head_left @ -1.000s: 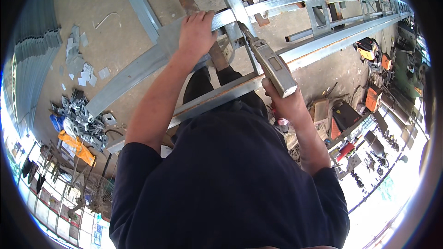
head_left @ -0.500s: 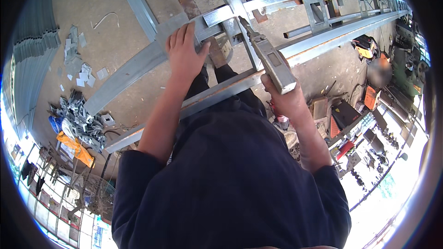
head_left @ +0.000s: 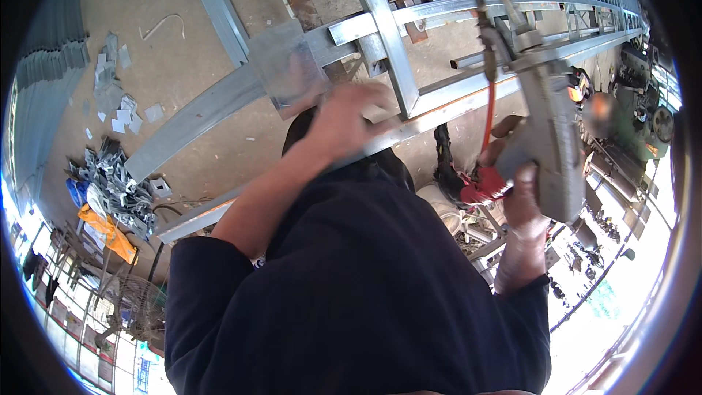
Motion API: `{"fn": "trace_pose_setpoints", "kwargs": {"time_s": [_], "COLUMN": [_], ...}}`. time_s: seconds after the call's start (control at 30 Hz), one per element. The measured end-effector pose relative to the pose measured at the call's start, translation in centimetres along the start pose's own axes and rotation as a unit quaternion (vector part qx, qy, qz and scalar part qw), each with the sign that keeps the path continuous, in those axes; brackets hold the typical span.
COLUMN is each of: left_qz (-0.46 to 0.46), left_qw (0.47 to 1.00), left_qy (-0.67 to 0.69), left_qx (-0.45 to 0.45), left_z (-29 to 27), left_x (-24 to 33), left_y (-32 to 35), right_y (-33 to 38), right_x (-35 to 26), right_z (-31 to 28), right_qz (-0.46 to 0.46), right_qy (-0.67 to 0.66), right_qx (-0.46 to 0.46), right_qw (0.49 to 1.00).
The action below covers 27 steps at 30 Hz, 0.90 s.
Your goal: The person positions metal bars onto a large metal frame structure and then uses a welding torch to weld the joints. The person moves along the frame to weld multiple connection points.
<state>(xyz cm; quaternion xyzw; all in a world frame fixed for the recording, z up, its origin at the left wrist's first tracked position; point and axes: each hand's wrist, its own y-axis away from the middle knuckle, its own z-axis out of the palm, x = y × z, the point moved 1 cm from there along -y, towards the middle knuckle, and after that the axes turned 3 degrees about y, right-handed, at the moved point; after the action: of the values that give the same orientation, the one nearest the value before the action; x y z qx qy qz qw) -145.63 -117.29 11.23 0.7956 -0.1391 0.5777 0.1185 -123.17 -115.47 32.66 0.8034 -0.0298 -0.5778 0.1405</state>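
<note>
One grey tool (head_left: 553, 128) raised, right hand (head_left: 523, 201) gripping — left hand (head_left: 342, 118) shifted rightward, blurred

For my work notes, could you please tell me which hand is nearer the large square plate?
Left. The left hand is close by the plate, near its lower right corner; the right hand is farther right, holding a grey tool.

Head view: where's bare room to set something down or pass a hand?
Set down: floor between the scattered plates and the long grey strip. Passing: the gap bordered by the crossbar, upper rail and lower rail. Crowded: the offcut pile; around the square plate, near the blurred left hand; clutter beside the right hand holding the grey tool.
</note>
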Motion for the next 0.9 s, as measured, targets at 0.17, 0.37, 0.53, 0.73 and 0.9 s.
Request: {"fn": "trace_pose_setpoints", "kwargs": {"time_s": [0.17, 0.37, 0.53, 0.73, 0.9], "left_qz": [0.207, 0.116, 0.005, 0.135, 0.070], "left_qw": [0.935, 0.934, 0.882, 0.826, 0.510], "left_qy": [0.192, 0.218, 0.366, 0.543, 0.841], "left_qx": [-0.216, -0.258, -0.298, -0.069, -0.165], "left_z": [9.2, 13.7, 13.2, 16.9, 16.1], "left_x": [5.5, 10.3, 16.1, 23.2, 29.0], "left_y": [-1.7, -7.2, -7.9, -8.7, -10.7], "right_y": [-2.1, -8.1, -13.6, -22.8, -26.2], "right_x": [-5.2, -14.5, -19.4, -14.5, -10.3], "right_z": [-1.8, -3.2, 5.9, 11.3, 15.0], "right_qz": [0.016, 0.087, 0.033, 0.168, 0.204], "right_qy": [-0.166, -0.147, 0.021, 0.431, 0.517], "right_qx": [-0.039, -0.116, -0.029, -0.254, -0.379], "right_qw": [0.985, 0.978, 0.999, 0.849, 0.740]}}
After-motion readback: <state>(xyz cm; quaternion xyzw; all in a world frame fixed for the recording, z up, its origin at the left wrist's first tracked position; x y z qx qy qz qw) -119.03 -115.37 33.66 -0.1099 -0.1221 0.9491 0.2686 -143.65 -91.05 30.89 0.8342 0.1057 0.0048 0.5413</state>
